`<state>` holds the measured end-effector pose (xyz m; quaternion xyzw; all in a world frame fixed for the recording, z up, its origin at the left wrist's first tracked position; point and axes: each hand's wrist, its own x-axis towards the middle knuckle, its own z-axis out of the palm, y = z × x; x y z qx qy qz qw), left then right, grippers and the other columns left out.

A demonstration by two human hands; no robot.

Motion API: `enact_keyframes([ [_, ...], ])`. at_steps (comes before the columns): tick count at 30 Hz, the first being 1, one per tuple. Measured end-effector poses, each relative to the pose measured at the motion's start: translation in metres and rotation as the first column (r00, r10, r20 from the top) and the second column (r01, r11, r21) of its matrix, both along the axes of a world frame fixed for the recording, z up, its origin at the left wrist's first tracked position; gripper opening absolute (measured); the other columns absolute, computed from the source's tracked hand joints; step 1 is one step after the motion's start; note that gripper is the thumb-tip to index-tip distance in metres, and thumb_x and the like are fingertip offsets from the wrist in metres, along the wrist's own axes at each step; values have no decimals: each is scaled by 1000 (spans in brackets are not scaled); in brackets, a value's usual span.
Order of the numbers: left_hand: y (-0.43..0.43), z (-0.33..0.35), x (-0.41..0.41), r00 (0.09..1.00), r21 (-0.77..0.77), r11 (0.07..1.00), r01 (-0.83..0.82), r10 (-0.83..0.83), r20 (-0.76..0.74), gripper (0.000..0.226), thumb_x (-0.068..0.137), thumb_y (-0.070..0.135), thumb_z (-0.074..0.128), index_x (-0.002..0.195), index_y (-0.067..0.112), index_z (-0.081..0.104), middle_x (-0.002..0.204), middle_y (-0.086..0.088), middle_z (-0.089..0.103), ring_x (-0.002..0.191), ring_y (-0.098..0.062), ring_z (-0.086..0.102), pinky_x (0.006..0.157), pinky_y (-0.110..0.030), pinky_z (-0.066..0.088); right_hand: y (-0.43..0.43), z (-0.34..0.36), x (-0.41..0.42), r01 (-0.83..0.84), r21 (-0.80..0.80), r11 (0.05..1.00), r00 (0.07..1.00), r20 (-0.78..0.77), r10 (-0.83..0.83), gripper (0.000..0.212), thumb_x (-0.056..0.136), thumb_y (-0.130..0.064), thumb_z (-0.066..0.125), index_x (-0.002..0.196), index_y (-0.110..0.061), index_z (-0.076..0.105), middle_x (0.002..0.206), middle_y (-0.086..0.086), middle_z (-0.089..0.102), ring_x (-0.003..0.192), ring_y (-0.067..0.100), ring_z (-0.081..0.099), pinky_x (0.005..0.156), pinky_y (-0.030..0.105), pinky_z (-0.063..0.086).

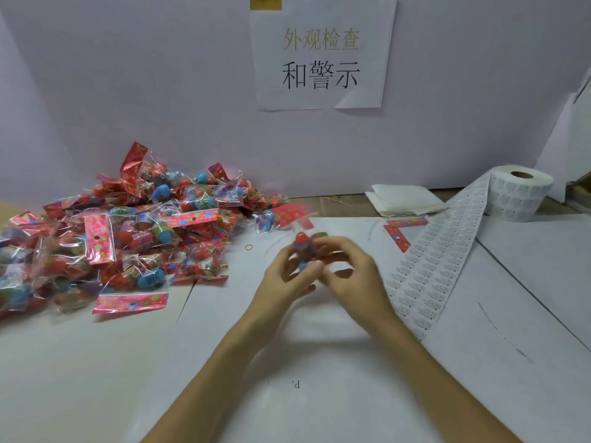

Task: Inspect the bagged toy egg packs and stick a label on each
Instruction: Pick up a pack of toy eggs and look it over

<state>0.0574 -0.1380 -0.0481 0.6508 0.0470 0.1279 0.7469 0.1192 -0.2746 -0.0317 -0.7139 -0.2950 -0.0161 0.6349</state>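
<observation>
L hand (284, 279) & R hand (355, 276) fingers (335, 247) curled round egg pack (303, 246); pack blurred, btm half hidden.

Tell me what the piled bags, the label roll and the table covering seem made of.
Piled bags: clear glossy plastic film; it glints and crinkles. Label roll: matte white paper, with a brown, probably cardboard, core. Table covering: likely matte white paper sheets; overlapping edges show.

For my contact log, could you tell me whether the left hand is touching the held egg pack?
Touching. The head view shows the left hand pinching the egg pack from its left side; the right hand grips it too.
</observation>
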Motion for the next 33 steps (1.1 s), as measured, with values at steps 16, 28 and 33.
enact_keyframes([
  [16, 11, 6, -3, 998, -131, 991, 23, -31, -59, 47, 82, 22, 74, 126, 7, 67, 117, -17, 74, 109, -32, 72, 87, -37, 60, -4, 4, 12, -47, -6, 999, 962, -269, 44, 11, 96, -32, 67, 97, -22, 72, 86, -14, 72, 80, 2, 68, 67, 24, 57],
  [28, 9, 4, -4, 989, 5, 998, -63, 63, -136, 24, 90, 35, 75, 109, 21, 74, 105, -10, 78, 93, -29, 77, 69, -36, 61, -8, 5, 12, 5, -19, 1000, 967, -256, -9, 17, 88, -18, 78, 81, -4, 73, 72, 8, 69, 66, 11, 64, 63, 27, 58],
  [33, 14, 6, -3, 983, -11, 992, -128, 126, -137, 20, 86, 27, 79, 104, 20, 76, 97, -8, 79, 89, -28, 77, 69, -37, 62, -13, 9, 17, -67, -48, 997, 961, -271, 51, 21, 99, -30, 63, 91, -17, 77, 86, 3, 74, 80, 18, 71, 71, 27, 59],
])
